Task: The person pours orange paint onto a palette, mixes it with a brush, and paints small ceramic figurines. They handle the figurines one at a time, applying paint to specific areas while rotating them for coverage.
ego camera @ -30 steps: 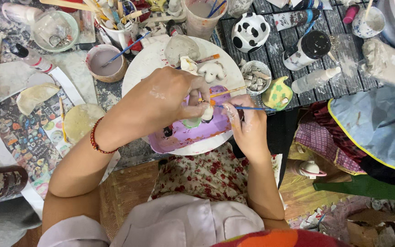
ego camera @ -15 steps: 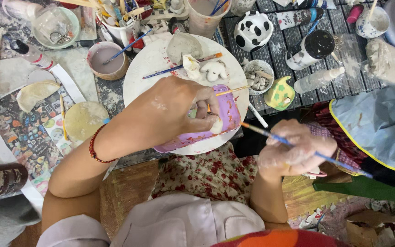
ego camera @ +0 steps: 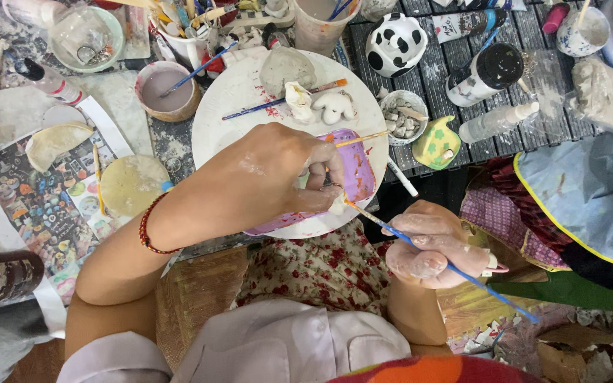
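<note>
My left hand (ego camera: 278, 174) reaches across a white round plate (ego camera: 239, 89) and pinches a small pale clay piece (ego camera: 337, 204) at the plate's near edge. Under the hand lies a purple clay slab (ego camera: 360, 167). My right hand (ego camera: 438, 245) is off the table's edge, above my lap, and grips a thin blue-handled brush (ego camera: 462, 276). The brush tip touches the small clay piece. Both hands are smeared with dried clay.
Two white clay figures (ego camera: 321, 105) and brushes lie on the plate. A cup of grey slip (ego camera: 164, 89), a black-spotted white pot (ego camera: 394, 42), a bowl of pebbles (ego camera: 404, 120), a yellow-green clay piece (ego camera: 438, 142) and paint bottles (ego camera: 487, 71) crowd the table. Blue plastic (ego camera: 583, 191) lies right.
My right hand pulled back from the plate toward my lap, then turned the brush so its tip meets the small clay piece. My left hand shifted slightly toward the near edge.
</note>
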